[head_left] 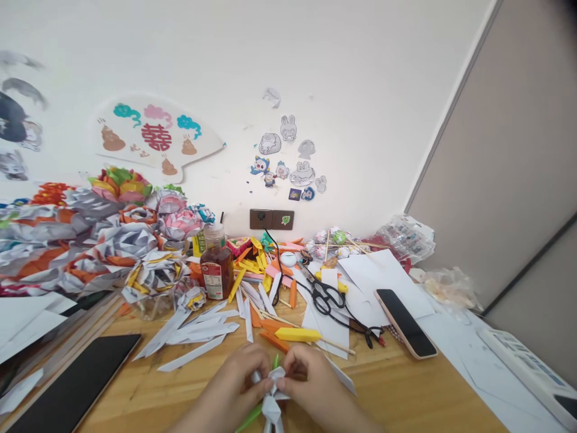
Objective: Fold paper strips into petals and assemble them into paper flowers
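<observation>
Low in the middle of the head view, my left hand (246, 376) and my right hand (304, 376) meet at a folded white paper piece (271, 409). Thumbs and fingers of both hands pinch its upper part. A green strip (249, 418) shows beneath and behind the paper, its tip rising between the hands. Just beyond my fingers lie a yellow folded paper strip (297, 334) and an orange folded strip (274, 341). Loose white folded strips (202, 332) spread out to the left of them.
Black scissors (327, 297) and a phone (406, 325) lie to the right. A sauce bottle (216, 267) stands left of centre, beside heaped folded-paper flowers (112, 240). A black tablet-like slab (85, 385) lies at the near left. White sheets (383, 276) lie at the back right.
</observation>
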`<state>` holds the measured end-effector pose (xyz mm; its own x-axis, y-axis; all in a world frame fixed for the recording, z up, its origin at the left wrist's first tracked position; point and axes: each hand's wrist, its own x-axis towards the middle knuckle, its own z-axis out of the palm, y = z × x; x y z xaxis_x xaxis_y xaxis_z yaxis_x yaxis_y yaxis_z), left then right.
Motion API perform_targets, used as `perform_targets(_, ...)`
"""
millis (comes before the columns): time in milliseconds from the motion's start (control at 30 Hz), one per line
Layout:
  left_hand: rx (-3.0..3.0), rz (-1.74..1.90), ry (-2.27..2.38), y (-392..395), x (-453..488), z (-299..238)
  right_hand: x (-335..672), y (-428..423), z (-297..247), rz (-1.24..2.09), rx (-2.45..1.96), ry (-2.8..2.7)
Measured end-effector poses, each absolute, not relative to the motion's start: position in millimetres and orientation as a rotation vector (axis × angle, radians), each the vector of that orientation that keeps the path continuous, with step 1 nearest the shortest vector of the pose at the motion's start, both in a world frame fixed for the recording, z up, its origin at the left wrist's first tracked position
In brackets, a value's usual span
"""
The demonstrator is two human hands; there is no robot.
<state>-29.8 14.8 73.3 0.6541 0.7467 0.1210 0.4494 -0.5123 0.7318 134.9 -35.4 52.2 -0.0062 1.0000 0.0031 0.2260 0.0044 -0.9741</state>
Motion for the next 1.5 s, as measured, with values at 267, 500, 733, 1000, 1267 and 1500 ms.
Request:
perform_targets(267,2.202,0.721,0.939,9,-31,74,137,-36,57,1.24,-1.277,-1.272)
perform_targets(500,2.109,0.668,1.011,10,-28,75,133,-36,53,1.146,-1.363,-1.259)
perform_targets(733,2.204,0.682,1.015,6,-28,75,124,-39,56,0.889,-1.521,-1.375)
perform_targets(1000,2.552,0.964,0.682,6,-30,71,124,-44,63,0.697,-1.444,-1.584)
perform_targets(1267,1.674,0.669,0.77,12,-40,83,126,-46,58,0.4,-1.349,-1.764)
perform_targets(1500,1.631,0.664,0.842,23,-33,75,123,-46,53,0.347,-1.164,-1.876)
